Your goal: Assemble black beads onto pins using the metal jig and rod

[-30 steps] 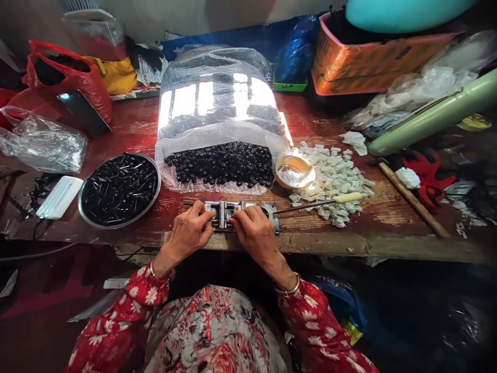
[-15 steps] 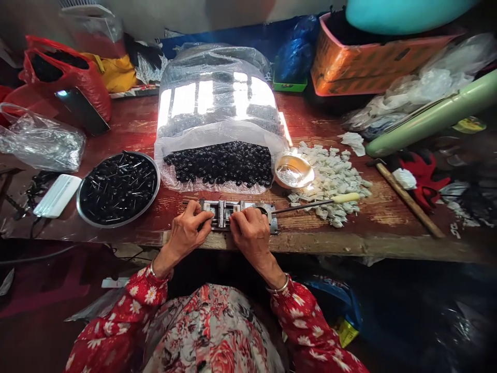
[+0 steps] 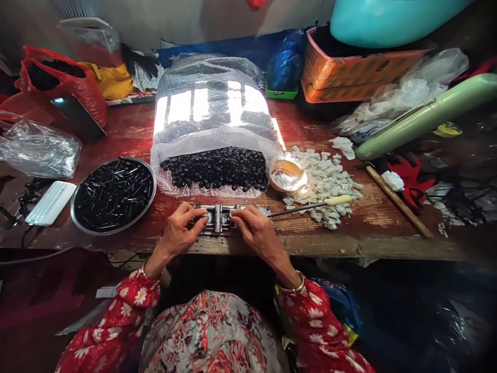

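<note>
A small metal jig (image 3: 219, 218) lies at the front edge of the wooden workbench (image 3: 310, 230), and both hands are on it. My left hand (image 3: 180, 229) grips its left side, and my right hand (image 3: 254, 230) grips its right side. My fingers hide part of the jig. Just right of it lies a thin metal tool with a cream handle (image 3: 310, 206), its tip near my right hand. Behind the jig sits a clear plastic bag of black beads (image 3: 213, 168). To the left is a round metal tray (image 3: 112, 196) of black beads and pins.
A small shiny bowl (image 3: 287, 175) and a heap of white pieces (image 3: 324, 186) lie to the right. A wooden handle (image 3: 398, 202), a pale green tube (image 3: 423, 116), an orange crate (image 3: 349, 72) and a red bag (image 3: 62, 85) surround the bench.
The whole view has drifted left and slightly upward. Both hands stay on the jig, with only slight shifts in their grip.
</note>
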The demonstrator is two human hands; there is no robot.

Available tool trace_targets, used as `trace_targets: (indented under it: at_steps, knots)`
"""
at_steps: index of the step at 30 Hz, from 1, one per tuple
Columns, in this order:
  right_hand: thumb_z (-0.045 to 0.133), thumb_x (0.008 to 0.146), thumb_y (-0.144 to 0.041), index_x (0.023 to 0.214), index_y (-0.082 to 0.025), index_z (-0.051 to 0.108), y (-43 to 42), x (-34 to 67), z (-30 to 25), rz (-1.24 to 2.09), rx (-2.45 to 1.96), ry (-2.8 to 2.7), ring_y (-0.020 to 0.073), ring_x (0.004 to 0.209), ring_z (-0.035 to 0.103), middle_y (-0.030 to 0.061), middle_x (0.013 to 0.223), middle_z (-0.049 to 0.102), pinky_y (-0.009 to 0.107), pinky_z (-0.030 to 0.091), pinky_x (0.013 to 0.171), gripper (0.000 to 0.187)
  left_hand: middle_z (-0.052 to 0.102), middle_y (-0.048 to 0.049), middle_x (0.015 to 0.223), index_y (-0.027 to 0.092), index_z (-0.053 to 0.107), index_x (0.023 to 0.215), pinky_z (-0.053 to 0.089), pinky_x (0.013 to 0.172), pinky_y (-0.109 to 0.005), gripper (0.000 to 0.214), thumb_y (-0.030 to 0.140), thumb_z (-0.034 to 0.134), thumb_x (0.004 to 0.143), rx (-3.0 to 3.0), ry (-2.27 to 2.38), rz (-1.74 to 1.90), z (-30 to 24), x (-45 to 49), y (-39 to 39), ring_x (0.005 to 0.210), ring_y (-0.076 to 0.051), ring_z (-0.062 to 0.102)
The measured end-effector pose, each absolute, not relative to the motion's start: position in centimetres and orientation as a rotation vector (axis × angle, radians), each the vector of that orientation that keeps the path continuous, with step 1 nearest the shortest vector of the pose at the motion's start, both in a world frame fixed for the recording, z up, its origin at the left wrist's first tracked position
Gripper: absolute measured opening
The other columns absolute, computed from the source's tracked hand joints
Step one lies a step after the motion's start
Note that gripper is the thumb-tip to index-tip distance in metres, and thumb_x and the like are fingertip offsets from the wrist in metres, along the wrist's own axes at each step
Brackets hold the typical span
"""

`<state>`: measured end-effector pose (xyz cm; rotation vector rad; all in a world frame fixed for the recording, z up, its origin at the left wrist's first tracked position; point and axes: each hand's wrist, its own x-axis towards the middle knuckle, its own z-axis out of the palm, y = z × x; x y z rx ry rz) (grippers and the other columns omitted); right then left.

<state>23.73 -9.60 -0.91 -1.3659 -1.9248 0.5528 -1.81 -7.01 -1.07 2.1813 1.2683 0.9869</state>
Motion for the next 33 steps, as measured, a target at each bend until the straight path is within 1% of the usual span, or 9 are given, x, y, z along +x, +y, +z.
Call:
trace_targets:
  at_steps: [3, 6, 12, 15, 18, 23, 27, 30, 33]
  knots:
    - [0.054, 0.107, -0.030, 0.103, -0.023, 0.071, -7.6, 24.6, -0.4, 0.499, -1.423, -1.911, 0.0216, 0.092, 0.067, 0.0070, 0.100, 0.071, 0.032, 0.049, 0.083, 0.019, 0.066, -0.0033, 0.092, 0.021, 0.076, 0.106, 0.054, 0.081, -0.029, 0.015, 0.030, 0.065, 0.100, 2.158, 1.294, 1.062, -0.4, -1.7, -5.7, 0.087, -0.016, 0.066]
    - [0.056, 0.105, -0.029, 0.107, -0.023, 0.074, -4.5, 25.0, -0.4, 0.371, -1.624, -1.990, 0.0211, 0.091, 0.067, 0.0062, 0.104, 0.071, 0.031, 0.046, 0.078, 0.019, 0.067, -0.0030, 0.092, 0.021, 0.075, 0.100, 0.053, 0.080, -0.028, 0.014, 0.028, 0.064, 0.100, 2.195, 1.393, 1.032, 0.2, -1.2, -3.6, 0.085, -0.016, 0.066]
    - [0.055, 0.102, -0.022, 0.120, -0.027, 0.073, 0.7, 24.5, -0.7, 0.273, -1.906, -2.267, 0.0202, 0.092, 0.066, 0.0055, 0.113, 0.071, 0.031, 0.035, 0.065, 0.026, 0.069, -0.0035, 0.100, 0.024, 0.078, 0.108, 0.048, 0.073, -0.028, 0.017, 0.024, 0.066, 0.096, 2.324, 1.611, 0.634, -0.3, 0.6, 1.9, 0.084, -0.018, 0.067]
    - [0.055, 0.103, -0.024, 0.117, -0.026, 0.071, 1.4, 24.1, -0.6, 0.220, -1.934, -2.338, 0.0213, 0.094, 0.065, 0.0064, 0.111, 0.071, 0.032, 0.032, 0.063, 0.022, 0.069, -0.0038, 0.104, 0.027, 0.078, 0.113, 0.046, 0.071, -0.029, 0.021, 0.029, 0.070, 0.094, 2.392, 1.634, 0.401, -0.7, 1.2, 3.8, 0.089, -0.021, 0.068]
    - [0.053, 0.104, -0.024, 0.111, -0.024, 0.070, 1.4, 24.1, -0.7, 0.209, -1.930, -2.333, 0.0214, 0.095, 0.065, 0.0070, 0.111, 0.071, 0.033, 0.031, 0.064, 0.018, 0.069, -0.0040, 0.104, 0.026, 0.078, 0.111, 0.046, 0.070, -0.030, 0.019, 0.031, 0.070, 0.094, 2.448, 1.613, 0.320, -1.1, 1.3, 4.5, 0.089, -0.021, 0.069]
    - [0.053, 0.102, -0.020, 0.102, -0.020, 0.067, 1.1, 24.8, -1.3, 0.303, -1.851, -2.196, 0.0221, 0.094, 0.065, 0.0095, 0.108, 0.071, 0.032, 0.039, 0.072, 0.014, 0.070, -0.0040, 0.103, 0.022, 0.076, 0.103, 0.050, 0.075, -0.028, 0.014, 0.022, 0.066, 0.094, 2.462, 1.450, 0.523, -1.4, 0.2, 4.4, 0.089, -0.019, 0.070]
    - [0.054, 0.099, -0.021, 0.096, -0.022, 0.063, -0.2, 25.4, -1.5, 0.442, -1.654, -1.966, 0.0223, 0.090, 0.064, 0.0074, 0.099, 0.071, 0.033, 0.045, 0.080, 0.009, 0.074, -0.0040, 0.100, 0.019, 0.073, 0.102, 0.052, 0.078, -0.028, 0.012, 0.019, 0.065, 0.092, 2.377, 1.304, 0.815, -0.9, -1.0, 3.1, 0.087, -0.018, 0.071]
    - [0.054, 0.101, -0.024, 0.099, -0.023, 0.063, -2.5, 25.5, -0.9, 0.546, -1.482, -1.848, 0.0218, 0.086, 0.065, 0.0049, 0.095, 0.071, 0.034, 0.048, 0.081, 0.009, 0.074, -0.0029, 0.098, 0.018, 0.072, 0.104, 0.052, 0.074, -0.027, 0.015, 0.016, 0.065, 0.091, 2.344, 1.217, 0.865, 0.0, -1.6, 1.0, 0.080, -0.015, 0.069]
    - [0.055, 0.104, -0.025, 0.106, -0.024, 0.065, -5.1, 25.0, -0.1, 0.565, -1.339, -1.828, 0.0230, 0.095, 0.067, 0.0057, 0.103, 0.074, 0.036, 0.050, 0.088, 0.010, 0.075, -0.0038, 0.104, 0.019, 0.072, 0.105, 0.054, 0.080, -0.026, 0.016, 0.014, 0.063, 0.094, 2.349, 1.086, 0.870, 0.5, -2.0, -1.4, 0.090, -0.016, 0.071]
